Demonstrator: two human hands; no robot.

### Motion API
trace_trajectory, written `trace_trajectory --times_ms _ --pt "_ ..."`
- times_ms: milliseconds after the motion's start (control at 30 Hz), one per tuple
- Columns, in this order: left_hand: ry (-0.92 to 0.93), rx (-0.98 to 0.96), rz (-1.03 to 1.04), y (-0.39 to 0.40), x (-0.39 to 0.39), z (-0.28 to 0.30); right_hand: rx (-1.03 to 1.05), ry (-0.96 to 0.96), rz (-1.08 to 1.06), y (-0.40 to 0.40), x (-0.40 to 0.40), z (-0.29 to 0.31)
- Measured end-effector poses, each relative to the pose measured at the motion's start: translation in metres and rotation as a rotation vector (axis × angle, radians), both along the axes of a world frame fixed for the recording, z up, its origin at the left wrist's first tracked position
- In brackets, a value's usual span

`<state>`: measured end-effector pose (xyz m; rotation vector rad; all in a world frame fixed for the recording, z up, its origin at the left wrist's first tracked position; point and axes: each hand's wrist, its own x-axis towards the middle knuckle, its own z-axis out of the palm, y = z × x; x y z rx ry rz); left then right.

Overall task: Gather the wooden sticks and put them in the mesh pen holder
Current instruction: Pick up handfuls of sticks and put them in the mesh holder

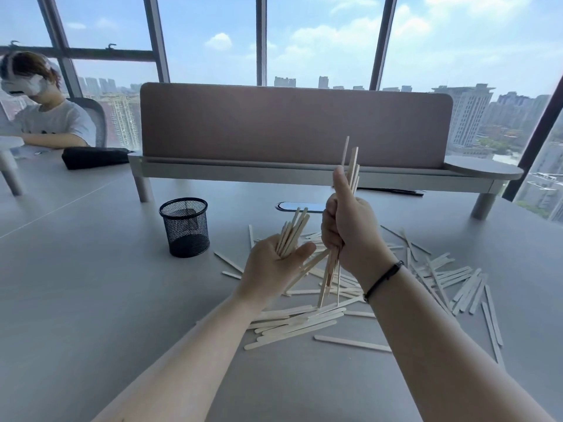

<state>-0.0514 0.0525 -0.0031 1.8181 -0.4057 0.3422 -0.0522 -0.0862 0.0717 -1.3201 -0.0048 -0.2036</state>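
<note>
Grey table (91,300) carries loose sticks (304,322) under my hands, holder (185,227) left of them. Right hand (350,229) grips an upright bundle; left hand (274,266), palm up, seemingly loosely cups several.

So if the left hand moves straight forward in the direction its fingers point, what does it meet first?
Probably nothing soon: the left hand points up and right, past the mesh pen holder, toward the desk divider. Depth is unclear.
</note>
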Motion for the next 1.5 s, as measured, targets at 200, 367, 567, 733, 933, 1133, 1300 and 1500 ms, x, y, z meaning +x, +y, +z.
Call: trace_trajectory --times_ms 200,367,567,733,933,1133,1300,1500 --pt "-0.020 0.241 -0.093 -0.001 0.000 -0.008 0.019 -0.047 0.030 -0.006 -0.003 -0.001" --pt "0.002 0.246 -0.093 -0.005 -0.001 -0.009 0.128 -0.096 -0.010 -0.007 -0.005 -0.004" --pt "0.002 0.285 -0.106 -0.010 -0.007 -0.005 0.046 -0.159 -0.073 -0.006 -0.002 -0.014" --pt "0.040 0.263 -0.106 -0.013 -0.012 -0.002 0.019 -0.146 -0.153 -0.007 0.000 -0.018" --pt "0.018 0.188 -0.175 -0.020 -0.013 -0.006 0.003 -0.144 -0.204 -0.001 0.001 -0.019" --pt "-0.146 0.050 0.009 -0.020 -0.011 -0.002 -0.078 -0.326 -0.238 0.000 0.000 -0.008" --pt "-0.125 -0.286 0.188 0.000 0.000 0.008 -0.159 -0.404 -0.278 0.002 -0.001 -0.014" --pt "-0.083 -0.304 0.182 0.005 0.001 0.005 -0.223 -0.358 -0.257 0.009 0.000 -0.030"
